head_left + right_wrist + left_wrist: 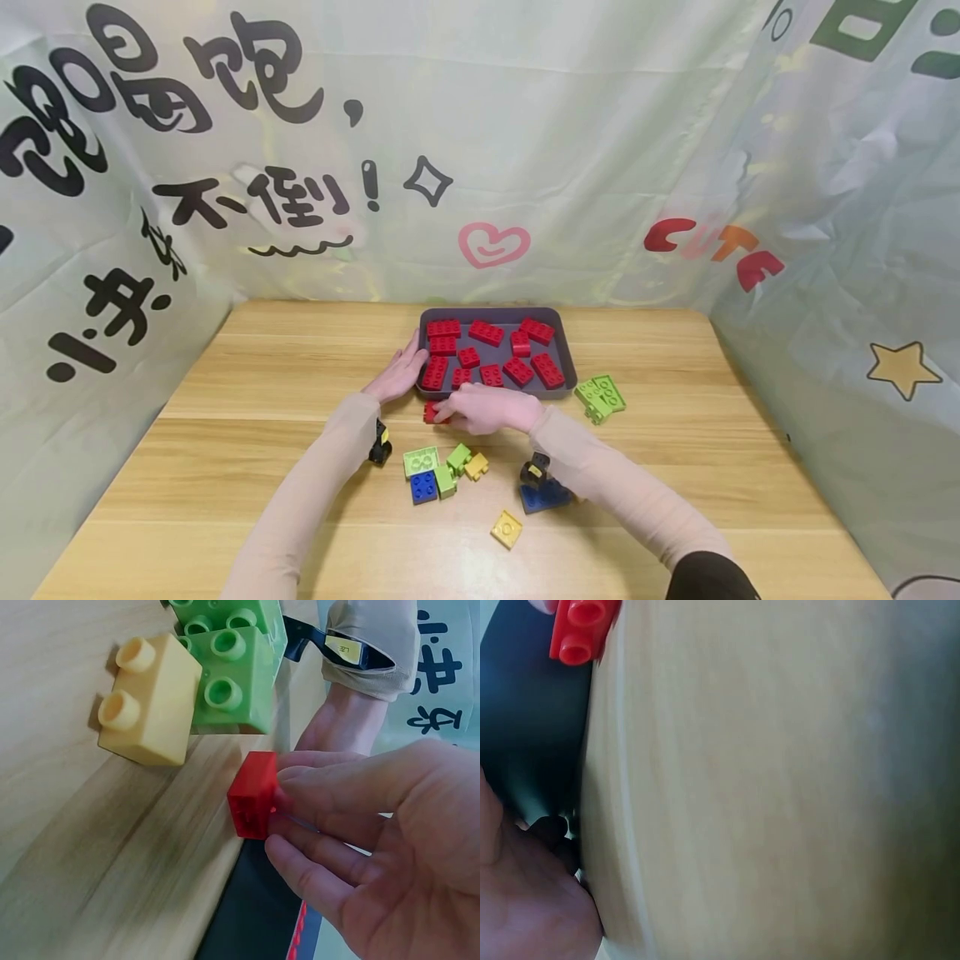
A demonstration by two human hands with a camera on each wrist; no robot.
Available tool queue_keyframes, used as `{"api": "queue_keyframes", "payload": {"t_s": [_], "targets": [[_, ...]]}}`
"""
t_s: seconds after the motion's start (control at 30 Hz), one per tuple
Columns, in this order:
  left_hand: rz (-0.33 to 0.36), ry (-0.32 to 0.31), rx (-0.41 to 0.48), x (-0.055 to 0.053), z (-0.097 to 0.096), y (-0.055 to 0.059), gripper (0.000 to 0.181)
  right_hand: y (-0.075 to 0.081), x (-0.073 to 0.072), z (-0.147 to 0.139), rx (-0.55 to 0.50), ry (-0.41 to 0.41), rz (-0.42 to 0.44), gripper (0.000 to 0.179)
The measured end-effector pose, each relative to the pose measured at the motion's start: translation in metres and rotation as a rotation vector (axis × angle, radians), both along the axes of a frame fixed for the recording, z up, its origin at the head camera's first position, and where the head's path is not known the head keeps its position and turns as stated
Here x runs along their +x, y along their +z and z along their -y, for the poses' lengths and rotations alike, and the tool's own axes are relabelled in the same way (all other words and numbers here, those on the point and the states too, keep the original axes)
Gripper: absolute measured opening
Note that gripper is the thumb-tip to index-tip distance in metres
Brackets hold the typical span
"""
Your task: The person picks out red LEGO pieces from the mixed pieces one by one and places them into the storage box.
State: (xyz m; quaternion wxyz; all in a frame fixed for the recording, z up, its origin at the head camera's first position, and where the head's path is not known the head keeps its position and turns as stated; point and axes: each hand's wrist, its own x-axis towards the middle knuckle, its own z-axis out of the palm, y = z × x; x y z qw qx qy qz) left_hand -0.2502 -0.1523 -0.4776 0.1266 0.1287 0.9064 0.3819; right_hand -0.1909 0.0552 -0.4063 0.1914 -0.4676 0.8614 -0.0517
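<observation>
My right hand (491, 408) pinches a red toy brick (252, 796) between thumb and fingers, just in front of the near edge of a dark tray (572, 367). In the left wrist view the brick's studs show at the top left. My left hand (399, 375) rests against the tray's left side with its fingers extended along the wall. Inside the tray lie several red bricks (547, 371) of different lengths, spread over its floor.
Green bricks (600, 396) lie right of the tray. Nearer me are a cluster with a blue brick (423, 487), a yellow brick (476, 467) and several green ones, a flat yellow piece (506, 529), and a blue piece (543, 497) under the right wrist. Printed cloth walls (585, 167) surround the wooden table.
</observation>
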Motion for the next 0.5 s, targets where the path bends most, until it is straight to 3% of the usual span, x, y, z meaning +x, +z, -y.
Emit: {"api": "queue_keyframes", "payload": {"t_s": [0.5], "targets": [[-0.005,0.001,0.002,0.0001,-0.0001,-0.0011,0.062,0.0022,0.0033,0.001,-0.045,-0.059,-0.066,0.037]]}}
